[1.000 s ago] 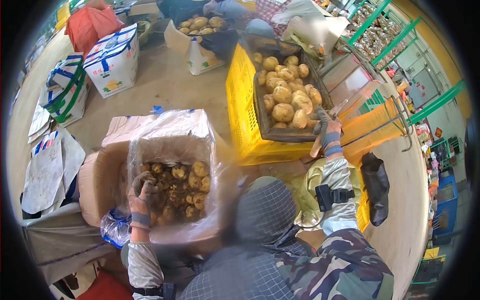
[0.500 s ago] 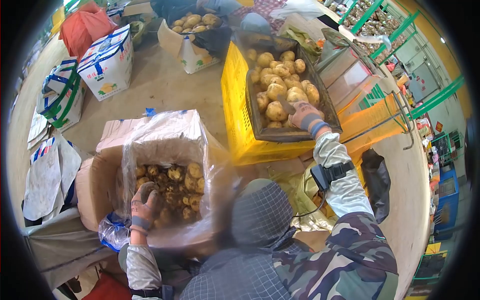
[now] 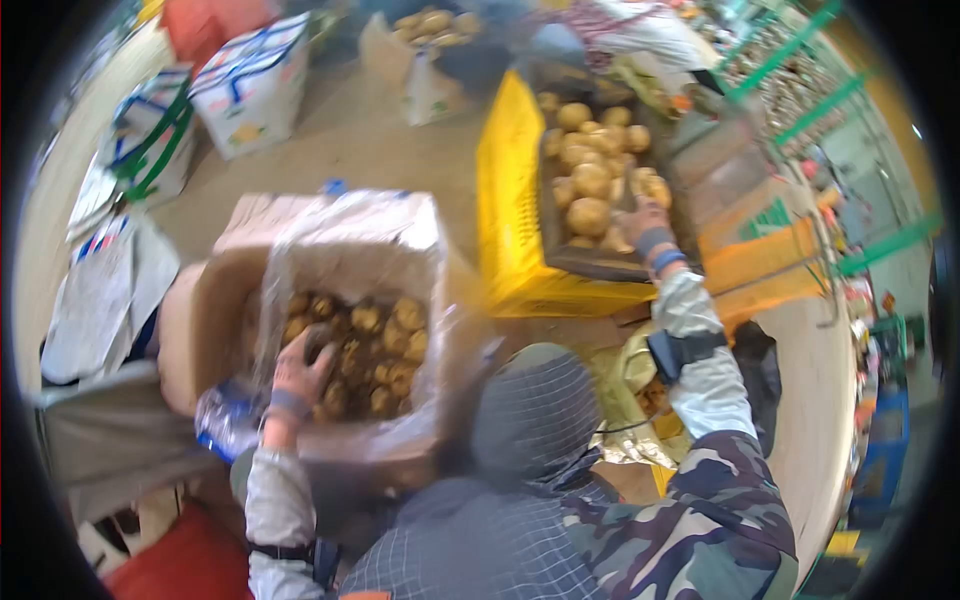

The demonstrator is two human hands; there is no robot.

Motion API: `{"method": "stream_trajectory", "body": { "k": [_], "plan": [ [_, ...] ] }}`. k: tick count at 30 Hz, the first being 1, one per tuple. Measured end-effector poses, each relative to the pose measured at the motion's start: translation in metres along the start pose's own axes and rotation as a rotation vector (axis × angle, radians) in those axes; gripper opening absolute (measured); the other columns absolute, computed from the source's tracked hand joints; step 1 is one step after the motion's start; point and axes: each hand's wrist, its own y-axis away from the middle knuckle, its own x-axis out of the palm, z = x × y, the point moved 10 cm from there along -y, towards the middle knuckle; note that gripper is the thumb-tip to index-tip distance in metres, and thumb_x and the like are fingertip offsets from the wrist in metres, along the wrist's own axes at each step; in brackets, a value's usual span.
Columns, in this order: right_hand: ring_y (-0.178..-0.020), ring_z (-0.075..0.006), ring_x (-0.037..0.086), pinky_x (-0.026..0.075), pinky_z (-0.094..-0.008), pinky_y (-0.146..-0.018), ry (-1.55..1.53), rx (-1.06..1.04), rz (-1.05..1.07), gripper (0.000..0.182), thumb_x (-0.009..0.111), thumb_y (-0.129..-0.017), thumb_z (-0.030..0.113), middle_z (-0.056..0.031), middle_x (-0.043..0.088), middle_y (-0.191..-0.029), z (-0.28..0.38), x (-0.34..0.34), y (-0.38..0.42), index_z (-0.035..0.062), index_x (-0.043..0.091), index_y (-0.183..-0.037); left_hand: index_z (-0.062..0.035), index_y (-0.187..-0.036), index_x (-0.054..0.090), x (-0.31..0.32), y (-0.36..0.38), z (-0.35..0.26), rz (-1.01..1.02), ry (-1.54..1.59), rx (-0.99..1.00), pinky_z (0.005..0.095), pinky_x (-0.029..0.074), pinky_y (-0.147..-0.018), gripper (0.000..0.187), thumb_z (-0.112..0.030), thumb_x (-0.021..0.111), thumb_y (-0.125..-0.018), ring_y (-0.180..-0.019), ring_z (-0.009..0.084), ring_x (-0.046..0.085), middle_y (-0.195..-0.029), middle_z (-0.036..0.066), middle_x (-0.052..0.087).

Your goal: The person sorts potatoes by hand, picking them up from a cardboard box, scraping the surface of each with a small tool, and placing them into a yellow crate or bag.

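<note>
The picture is blurred by motion. My left hand [image 3: 298, 372], in a grey glove, reaches into a cardboard box [image 3: 200, 320] lined with clear plastic and curls around a dirty brown potato [image 3: 320, 342] on top of the pile. My right hand [image 3: 650, 228], also gloved, rests among pale clean potatoes [image 3: 588, 185] in a dark tray [image 3: 600, 266] that sits on a yellow crate [image 3: 510, 200]. The blur hides whether that hand holds anything. A black band is strapped round my right forearm.
White cartons with blue and green straps [image 3: 255, 85] stand at the far left on the concrete floor. Another open box of potatoes [image 3: 430, 40] is at the back. An orange crate [image 3: 760, 250] and green racks [image 3: 800, 70] are to the right.
The view has swung and blurred. My left hand has moved further into the lined box, up onto the potato pile. My right hand stays in the dark tray, a little further right.
</note>
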Motion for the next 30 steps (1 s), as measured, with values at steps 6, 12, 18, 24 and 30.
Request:
{"method": "stream_trajectory", "body": {
  "k": [6,12,18,24,30],
  "plan": [
    [-0.073,-0.0134,0.064,0.051,-0.027,-0.058,-1.04,-0.55,0.448,0.044,0.068,-0.091,0.032,-0.0124,0.07,-0.107,0.189,-0.064,0.047,-0.0009,0.059,-0.12,-0.0053,-0.126,0.06,-0.048,-0.004,0.055,-0.158,-0.056,-0.231,0.0406,0.05,-0.089,0.045,-0.023,0.068,-0.086,-0.102,0.0352,0.064,-0.121,0.021,0.064],
    [-0.094,-0.0175,0.064,0.054,-0.0298,-0.082,-1.216,-0.218,0.79,0.04,0.07,-0.089,0.017,-0.0108,0.066,-0.113,0.301,-0.03,0.137,0.0006,0.059,-0.124,-0.0096,-0.131,0.058,-0.008,-0.008,0.049,-0.149,0.058,-0.225,0.0367,0.05,-0.095,0.048,-0.011,0.064,-0.083,-0.105,0.03,0.065,-0.122,0.018,0.065],
    [-0.059,-0.0115,0.061,0.049,-0.025,-0.051,-1.617,-0.167,0.537,0.024,0.065,-0.09,0.011,-0.007,0.069,-0.087,0.294,-0.052,0.122,0.0053,0.063,-0.113,-0.0032,-0.13,0.057,0.139,-0.075,0.138,0.233,-0.224,-0.261,0.037,0.05,-0.097,0.053,-0.024,0.068,-0.083,-0.113,0.0337,0.063,-0.129,0.02,0.061],
    [-0.085,-0.0139,0.069,0.055,-0.0277,-0.068,-1.645,-0.057,0.66,0.028,0.068,-0.09,0.017,-0.0093,0.071,-0.096,0.321,-0.095,0.139,0.0029,0.063,-0.113,-0.0044,-0.128,0.058,0.213,-0.123,0.16,0.472,-0.441,-0.37,0.0358,0.051,-0.094,0.048,-0.023,0.068,-0.085,-0.11,0.0293,0.063,-0.125,0.016,0.062],
    [-0.089,-0.0232,0.068,0.052,-0.0335,-0.08,-1.594,-0.104,0.643,0.026,0.068,-0.086,0.014,-0.0117,0.07,-0.102,0.32,-0.087,0.127,0.0062,0.067,-0.112,-0.0057,-0.126,0.059,0.217,-0.132,0.163,0.473,-0.382,-0.414,0.0346,0.053,-0.091,0.042,-0.023,0.067,-0.088,-0.108,0.0249,0.064,-0.121,0.012,0.064]
  ]
}}
